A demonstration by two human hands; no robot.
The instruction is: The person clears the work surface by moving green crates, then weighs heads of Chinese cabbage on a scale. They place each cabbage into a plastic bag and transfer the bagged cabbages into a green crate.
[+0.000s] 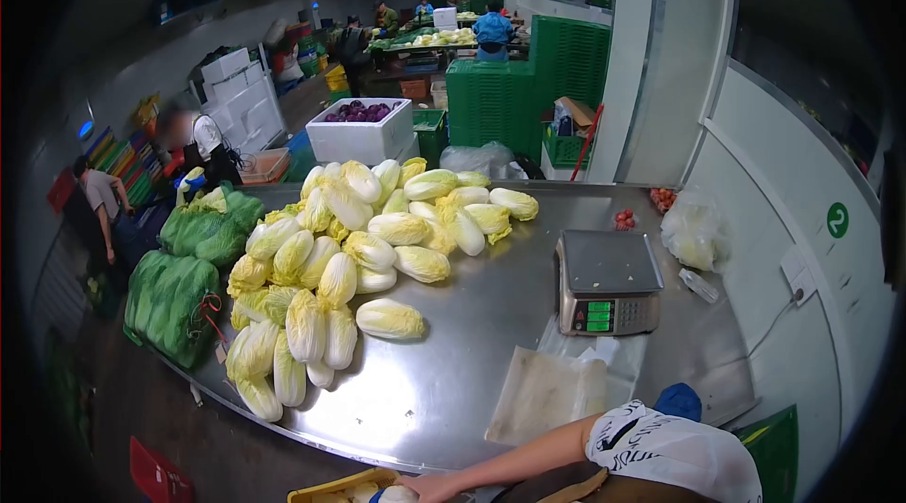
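Only one bare arm is in view, entering from the lower right under a white patterned sleeve (661, 451) and stretching left along the bottom edge, below the near rim of the desk (472, 352). It appears to be the person's own right arm, though the frame edge makes this uncertain. The right hand (427, 487) rests against a pale cabbage (396, 495) lying in a yellow crate (330, 487) at the very bottom of the view. Whether the fingers are clamped on it or lie loose cannot be told, as the picture cuts them off. The left hand is out of sight. On the steel desk, well apart from the hand, a large heap of napa cabbages (340, 258) covers the left and far middle part. One single head (390, 319) lies just beside the heap on its near right. A digital scale (607, 281) with a lit green display stands on the right half, its pan bare. A flat stack of clear plastic bags (547, 390) lies just in front of the scale. A small blue item (679, 401) sits near the sleeve. A filled clear bag (694, 229) rests against the right wall, with a few small red fruits (624, 218) near it. Green net sacks (175, 300) lean at the desk's left edge. Beyond the desk stands a white foam box (363, 130) of purple heads, and stacked green crates (491, 102) behind it. Other people work in the background.
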